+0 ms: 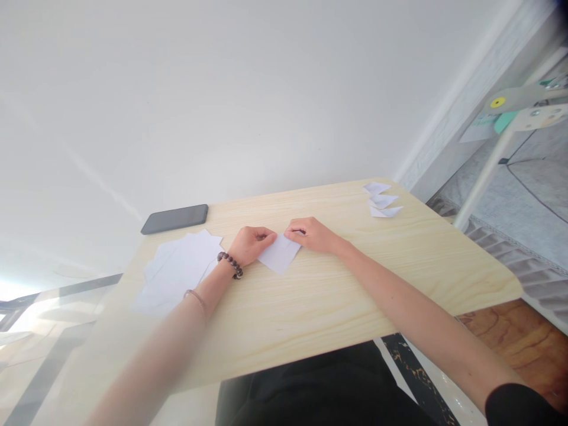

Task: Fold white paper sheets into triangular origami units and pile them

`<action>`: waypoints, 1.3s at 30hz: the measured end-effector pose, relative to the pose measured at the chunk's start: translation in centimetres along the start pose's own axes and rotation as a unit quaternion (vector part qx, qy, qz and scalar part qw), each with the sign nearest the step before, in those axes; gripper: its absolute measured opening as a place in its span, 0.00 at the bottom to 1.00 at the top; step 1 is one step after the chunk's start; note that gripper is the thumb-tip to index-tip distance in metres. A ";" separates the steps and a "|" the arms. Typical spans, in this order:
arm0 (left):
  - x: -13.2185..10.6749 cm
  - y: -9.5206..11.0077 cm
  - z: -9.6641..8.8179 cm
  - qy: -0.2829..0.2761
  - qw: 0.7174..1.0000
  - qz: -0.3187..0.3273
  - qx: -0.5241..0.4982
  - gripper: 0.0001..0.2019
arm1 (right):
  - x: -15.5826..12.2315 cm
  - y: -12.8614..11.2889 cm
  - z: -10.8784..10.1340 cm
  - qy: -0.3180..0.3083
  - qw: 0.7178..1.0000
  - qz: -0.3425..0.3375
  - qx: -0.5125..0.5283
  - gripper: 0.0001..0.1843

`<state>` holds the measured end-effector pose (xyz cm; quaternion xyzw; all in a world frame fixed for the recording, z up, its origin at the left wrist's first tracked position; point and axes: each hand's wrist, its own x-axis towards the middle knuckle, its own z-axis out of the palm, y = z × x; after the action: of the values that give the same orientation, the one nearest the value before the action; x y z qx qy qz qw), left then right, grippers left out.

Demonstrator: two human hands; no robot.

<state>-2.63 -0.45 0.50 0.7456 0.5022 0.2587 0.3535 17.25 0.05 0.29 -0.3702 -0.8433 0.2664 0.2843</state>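
A small white sheet of paper lies on the light wooden table, its far edge being pressed by both hands. My left hand, with a dark bead bracelet at the wrist, pinches the paper's upper left edge with curled fingers. My right hand pinches the upper right edge, fingers bent down onto it. The two hands almost meet at the top of the sheet.
A loose stack of white paper sheets lies left of my left arm. A dark phone rests at the table's far left edge. Three small folded paper pieces sit at the far right corner. A white stand rises at right.
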 end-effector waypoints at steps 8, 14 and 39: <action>0.1 -0.1 -0.4 -0.010 1.000 -0.003 0.018 0.17 | -0.5 0.8 -1.6 -0.046 0.997 0.031 0.047 0.14; -0.1 0.2 -0.3 -0.030 0.999 0.002 -0.011 0.19 | -0.5 0.4 -1.0 -0.031 0.999 0.033 0.028 0.13; 0.0 0.2 -0.6 -0.024 0.999 -0.013 -0.026 0.20 | -0.9 0.5 -1.5 -0.032 0.994 0.095 0.035 0.18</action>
<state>-2.93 -0.35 0.99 0.7353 0.4967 0.2488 0.3882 18.96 0.02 0.73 -0.4296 -0.8030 0.3335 0.2438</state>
